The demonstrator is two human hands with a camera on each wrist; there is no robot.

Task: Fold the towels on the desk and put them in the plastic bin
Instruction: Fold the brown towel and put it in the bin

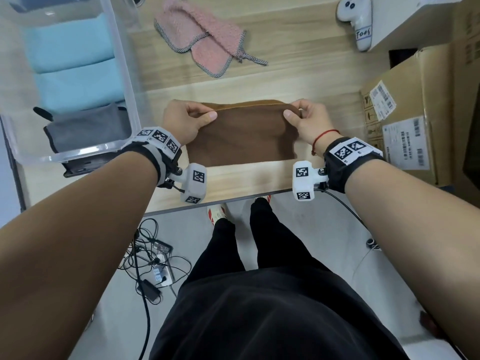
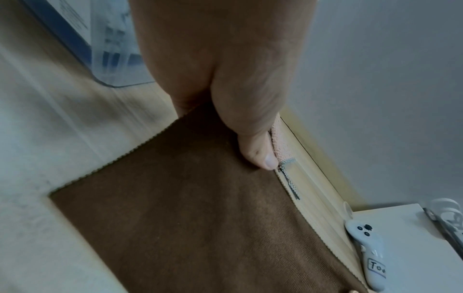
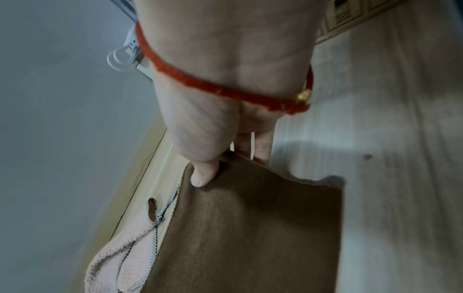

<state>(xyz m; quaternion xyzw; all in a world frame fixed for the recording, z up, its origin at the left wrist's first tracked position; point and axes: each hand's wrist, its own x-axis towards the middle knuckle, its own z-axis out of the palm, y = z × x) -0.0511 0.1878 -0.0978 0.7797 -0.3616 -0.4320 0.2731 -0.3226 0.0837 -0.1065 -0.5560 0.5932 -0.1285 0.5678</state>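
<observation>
To the left of my left hand stands the clear plastic bin (image 1: 127, 81), with two folded light-blue towels (image 1: 70, 71) stacked toward its far end and a folded grey towel (image 1: 85, 128) at its near end. My left hand (image 1: 185, 120) pinches the far left corner of the brown towel (image 1: 241, 139), thumb on top and fingers curled under the edge; the left wrist view shows the thumb (image 2: 253, 142) pressing down on the brown cloth (image 2: 200, 228). Between my two hands the brown towel lies flat on the wooden desk (image 1: 298, 74), its far edge lifted slightly in my grasp. Beyond my grip, farther across the desk, the pink towel with checked trim (image 1: 205, 40) lies rumpled and unfolded. My right hand (image 1: 310, 120) grasps the far right corner the same way, thumb on top, a red string bracelet (image 1: 324, 137) at the wrist. Beyond and right of that hand sits a white controller (image 1: 357, 19), and a cardboard box (image 1: 415, 105) with shipping labels stands just right of it.
</observation>
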